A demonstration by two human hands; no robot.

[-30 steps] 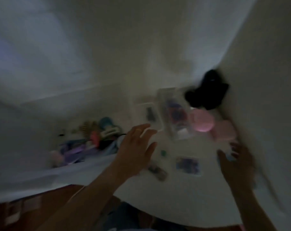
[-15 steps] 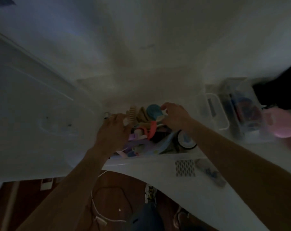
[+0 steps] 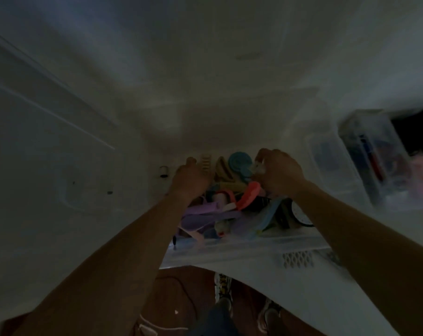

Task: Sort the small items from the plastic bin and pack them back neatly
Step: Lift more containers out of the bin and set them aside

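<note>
- Bin (image 3: pixel 230 248) at the table edge, heaped with items (image 3: pixel 220 209).
- Left hand (image 3: pixel 191 178) curls over the far rim, likely steadying; actual hold unclear.
- Right hand (image 3: pixel 278 173) pinches something pale, probably to lift out.

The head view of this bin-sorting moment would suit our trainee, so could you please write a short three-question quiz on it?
1. True or false: both hands are at the far side of the plastic bin of small items.
2. Which item lies between the two hands? A) teal round item B) black clock C) patterned card
3. Fill in: the clear organiser boxes stand to the ____ of the bin.

Key:
1. True: the left hand and right hand are both there.
2. A: the teal round item.
3. Right: the clear organiser boxes stand there.
</note>
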